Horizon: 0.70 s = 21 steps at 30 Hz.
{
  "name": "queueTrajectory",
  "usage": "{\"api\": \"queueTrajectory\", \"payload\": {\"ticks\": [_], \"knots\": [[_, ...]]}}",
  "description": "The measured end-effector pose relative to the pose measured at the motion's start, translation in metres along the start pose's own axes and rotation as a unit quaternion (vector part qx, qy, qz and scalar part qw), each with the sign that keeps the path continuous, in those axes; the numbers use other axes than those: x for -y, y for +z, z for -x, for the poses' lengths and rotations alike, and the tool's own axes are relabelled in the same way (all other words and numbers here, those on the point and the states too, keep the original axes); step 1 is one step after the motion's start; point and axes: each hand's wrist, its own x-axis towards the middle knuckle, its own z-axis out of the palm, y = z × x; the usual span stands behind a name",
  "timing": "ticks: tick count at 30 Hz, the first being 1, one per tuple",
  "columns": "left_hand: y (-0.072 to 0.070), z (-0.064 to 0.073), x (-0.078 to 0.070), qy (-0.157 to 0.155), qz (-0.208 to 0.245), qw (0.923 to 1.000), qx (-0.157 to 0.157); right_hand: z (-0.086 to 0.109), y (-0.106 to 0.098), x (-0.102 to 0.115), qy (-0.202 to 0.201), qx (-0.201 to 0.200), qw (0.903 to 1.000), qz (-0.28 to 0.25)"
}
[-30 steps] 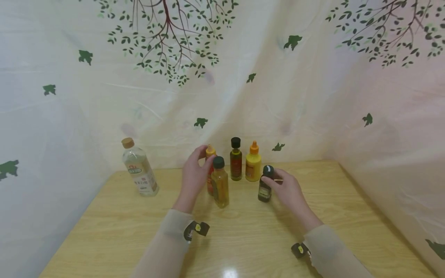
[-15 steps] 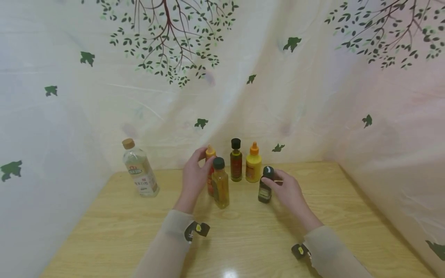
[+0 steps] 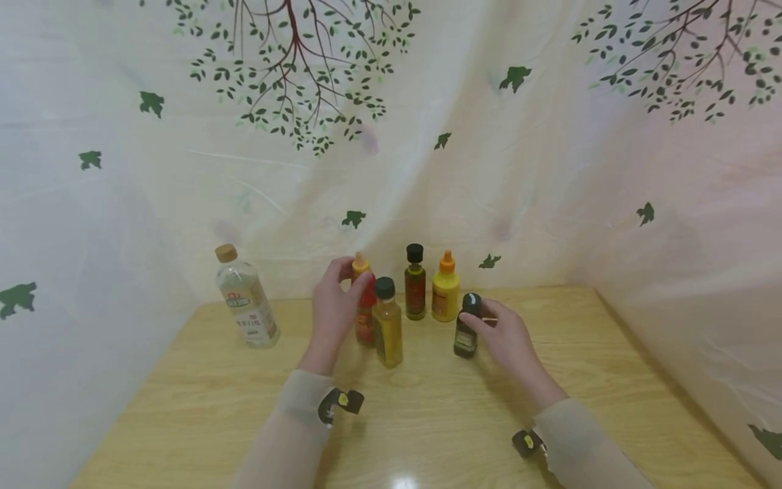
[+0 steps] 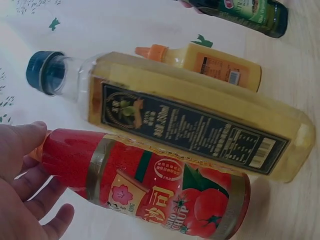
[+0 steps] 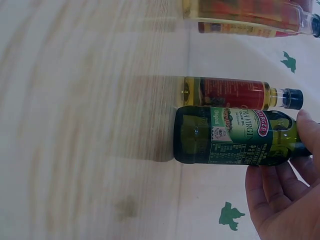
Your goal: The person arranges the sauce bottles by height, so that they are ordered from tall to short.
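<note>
My left hand [image 3: 334, 305] grips a red ketchup bottle [image 4: 150, 185] near its neck, thumb on one side and fingers on the other. The ketchup stands upright just behind and left of a dark-capped bottle of yellow oil [image 3: 388, 333], which overlaps it in the head view. With my right hand [image 3: 506, 334] I hold a small dark green olive oil bottle [image 5: 230, 136] by its upper part, between thumb and fingers. Its label reads extra virgin. In the head view it stands in front of and right of a yellow squeeze bottle [image 3: 445, 292] with an orange cap.
A slim black-capped bottle with a red label [image 3: 415, 285] stands at the back between the hands. Far left is a large clear bottle [image 3: 247, 299] with a brown cap. A pale curtain [image 3: 275, 204] with leaf prints hangs behind the wooden table [image 3: 427, 421].
My left hand has shifted slightly left together with the ketchup bottle, so more of its red side shows beside the yellow oil bottle. The right hand and olive oil bottle have stayed put.
</note>
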Motion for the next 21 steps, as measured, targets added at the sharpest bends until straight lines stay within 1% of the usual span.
{"api": "queueTrajectory", "payload": {"ticks": [3,6,9,12,15,21], "knots": [[-0.009,-0.002,-0.003,-0.007,-0.001,0.9999,-0.013,-0.001,0.0,0.0,-0.002,-0.001,1.0,0.0],[-0.016,-0.004,-0.003,-0.023,-0.006,0.9996,-0.015,0.0,0.0,0.0,0.005,-0.001,1.0,0.001],[-0.024,-0.007,-0.001,-0.034,-0.018,0.9992,-0.008,-0.001,0.002,0.0,0.008,-0.001,1.0,0.003],[-0.03,-0.008,0.001,-0.036,-0.031,0.9989,-0.005,-0.002,0.003,0.001,0.013,-0.001,0.9999,0.003],[-0.037,-0.011,0.004,-0.037,-0.039,0.9985,-0.009,-0.002,0.004,0.001,0.013,-0.003,0.9999,0.001],[-0.051,-0.015,0.006,-0.063,-0.037,0.9971,-0.023,-0.004,0.003,0.004,0.013,-0.005,0.9999,0.001]]}}
